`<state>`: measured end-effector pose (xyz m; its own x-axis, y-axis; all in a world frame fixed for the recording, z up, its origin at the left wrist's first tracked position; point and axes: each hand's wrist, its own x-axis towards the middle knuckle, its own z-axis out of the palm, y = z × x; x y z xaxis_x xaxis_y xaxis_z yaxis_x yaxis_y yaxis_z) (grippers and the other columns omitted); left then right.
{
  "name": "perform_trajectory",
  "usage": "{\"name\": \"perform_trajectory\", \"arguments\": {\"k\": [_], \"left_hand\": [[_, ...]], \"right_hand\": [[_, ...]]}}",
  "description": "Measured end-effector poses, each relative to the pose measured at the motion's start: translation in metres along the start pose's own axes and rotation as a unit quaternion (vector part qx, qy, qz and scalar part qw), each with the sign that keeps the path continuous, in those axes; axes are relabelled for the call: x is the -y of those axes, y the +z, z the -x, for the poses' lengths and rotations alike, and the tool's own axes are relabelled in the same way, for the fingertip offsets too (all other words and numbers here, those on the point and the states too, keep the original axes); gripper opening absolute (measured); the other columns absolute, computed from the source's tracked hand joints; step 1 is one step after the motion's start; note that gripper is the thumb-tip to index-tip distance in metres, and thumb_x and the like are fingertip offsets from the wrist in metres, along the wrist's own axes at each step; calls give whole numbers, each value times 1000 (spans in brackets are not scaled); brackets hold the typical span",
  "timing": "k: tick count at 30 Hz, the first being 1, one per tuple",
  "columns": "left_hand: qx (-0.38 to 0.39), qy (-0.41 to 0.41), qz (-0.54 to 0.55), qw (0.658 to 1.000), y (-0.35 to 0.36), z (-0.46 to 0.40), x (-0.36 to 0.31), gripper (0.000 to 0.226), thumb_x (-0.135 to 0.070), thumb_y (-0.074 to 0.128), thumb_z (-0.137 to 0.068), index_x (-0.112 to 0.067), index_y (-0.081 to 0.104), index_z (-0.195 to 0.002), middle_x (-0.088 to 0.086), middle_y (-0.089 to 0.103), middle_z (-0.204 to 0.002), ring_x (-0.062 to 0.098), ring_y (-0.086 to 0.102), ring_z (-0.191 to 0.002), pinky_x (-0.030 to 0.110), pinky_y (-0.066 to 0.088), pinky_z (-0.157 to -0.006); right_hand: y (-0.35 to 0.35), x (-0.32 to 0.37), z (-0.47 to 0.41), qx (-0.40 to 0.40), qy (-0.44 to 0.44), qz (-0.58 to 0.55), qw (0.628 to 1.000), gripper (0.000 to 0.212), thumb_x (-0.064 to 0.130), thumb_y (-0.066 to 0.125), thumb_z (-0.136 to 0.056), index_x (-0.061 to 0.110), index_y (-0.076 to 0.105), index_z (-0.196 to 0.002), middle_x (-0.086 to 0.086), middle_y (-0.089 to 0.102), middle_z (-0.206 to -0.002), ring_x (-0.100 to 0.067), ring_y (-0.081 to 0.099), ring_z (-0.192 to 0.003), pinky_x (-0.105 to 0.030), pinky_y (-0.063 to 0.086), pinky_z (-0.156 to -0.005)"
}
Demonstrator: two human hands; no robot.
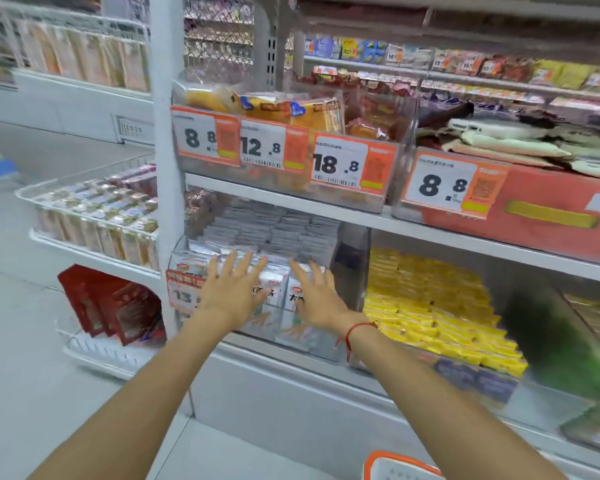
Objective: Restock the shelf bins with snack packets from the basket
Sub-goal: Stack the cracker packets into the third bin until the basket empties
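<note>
Both arms are stretched forward to the lower shelf. The left hand (pixel 231 289) is held flat with spread, straight fingers against the front of the clear bin (pixel 352 271); nothing is grasped by it. The right hand (pixel 317 294) is also released, with its fingers straight and spread, at the same bin front, just beside the left one. A red string (pixel 355 329) is worn on the right wrist.

The white packets (pixel 274 233) are stacked inside this bin, behind and above both hands; whether the fingertips touch the packets or only the bin wall cannot be told, because the picture is blurred. The basket (pixel 392 467) is seen only as an orange and white rim at the bottom edge, below the right forearm and well apart from both hands.

Yellow packets (pixel 430 306) are piled in the next bin to the right. Price tags (pixel 354 164) are fixed on the bins of the upper shelf.
</note>
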<state>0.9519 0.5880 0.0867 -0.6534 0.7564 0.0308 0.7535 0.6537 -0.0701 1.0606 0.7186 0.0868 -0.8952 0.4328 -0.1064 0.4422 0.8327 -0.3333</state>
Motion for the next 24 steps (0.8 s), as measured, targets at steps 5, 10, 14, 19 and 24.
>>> {"name": "perform_trajectory", "arguments": {"k": [5, 10, 14, 19, 24], "left_hand": [[-45, -8, 64, 997, 0, -14, 12, 58, -51, 18, -101, -29, 5, -153, -5, 12, -160, 21, 5, -148, 45, -2, -119], [-41, 20, 55, 997, 5, -10, 15, 56, -53, 16, -100, -33, 8, -153, -5, 7, -161, 21, 2, -148, 45, -5, -118], [-100, 41, 60, 992, 4, -6, 19, 59, -55, 23, -99, -34, 7, -152, -6, 4, -161, 19, -3, -148, 45, -5, -118], [-174, 18, 134, 975, 17, 8, 54, 80, -73, 9, -85, -31, 4, -153, -8, -4, -160, 16, -8, -148, 40, -7, -118], [-147, -30, 147, 978, 24, -2, 88, 57, -45, 11, -102, -24, 2, -153, -3, -2, -161, 12, -9, -147, 34, -8, -118]], "right_hand": [[-2, 0, -18, -154, -51, -30, 986, 58, 6, 46, -96, 20, 27, -149, -6, 19, -156, -29, 21, -142, -37, 27, -112], [22, 0, -27, -116, -60, -23, 991, 63, 10, 41, -99, 15, 8, -152, 1, -1, -160, -16, 1, -147, -35, 18, -118], [9, 0, -24, -87, -16, -13, 996, 63, 18, 44, -97, 20, 12, -151, -6, 7, -157, -24, 5, -146, -39, 17, -117], [2, 2, -9, -71, 43, 23, 996, 63, 30, 37, -96, 30, 8, -151, -4, -1, -159, -27, -2, -145, -46, 3, -117], [-2, 36, -14, -147, -73, 33, 986, 66, 57, 19, -93, 31, 7, -152, -1, 2, -160, -25, -2, -147, -47, -5, -117]]}}
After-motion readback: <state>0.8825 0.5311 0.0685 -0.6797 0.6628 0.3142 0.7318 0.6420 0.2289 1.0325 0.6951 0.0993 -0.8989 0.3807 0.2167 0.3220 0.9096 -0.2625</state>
